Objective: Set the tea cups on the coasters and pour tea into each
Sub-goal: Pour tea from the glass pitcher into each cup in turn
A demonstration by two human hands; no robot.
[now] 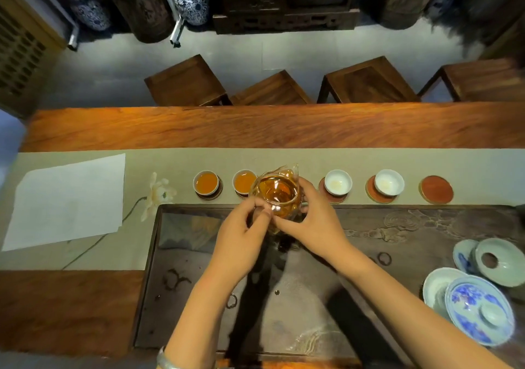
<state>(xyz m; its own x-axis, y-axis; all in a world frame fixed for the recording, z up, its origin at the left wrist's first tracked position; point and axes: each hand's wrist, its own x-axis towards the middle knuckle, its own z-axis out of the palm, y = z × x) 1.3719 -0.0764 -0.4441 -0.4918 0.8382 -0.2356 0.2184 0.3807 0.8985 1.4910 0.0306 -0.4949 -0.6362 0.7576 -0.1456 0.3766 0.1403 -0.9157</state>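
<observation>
Both hands cradle the clear glass pitcher of amber tea (275, 195): the left hand (244, 235) pinches its near-left side, the right hand (309, 221) wraps the right wall, fingers curled on the glass. It hangs at twelve o'clock of the dark carved wooden tea tray (397, 255), over the beige runner (170, 161), just beside the second filled cup and hiding whatever sits beneath it.

To pour well, I would tilt slowly with the spout low over the cup's centre and stop short of the rim, the left hand steadying.

Count: two small white cups holding tea (206, 182) at ten o'clock, two white cups (338, 181) near-empty at two o'clock, and one bare round red coaster (437, 189) further right. A third-position cup under the pitcher I cannot tell.
</observation>
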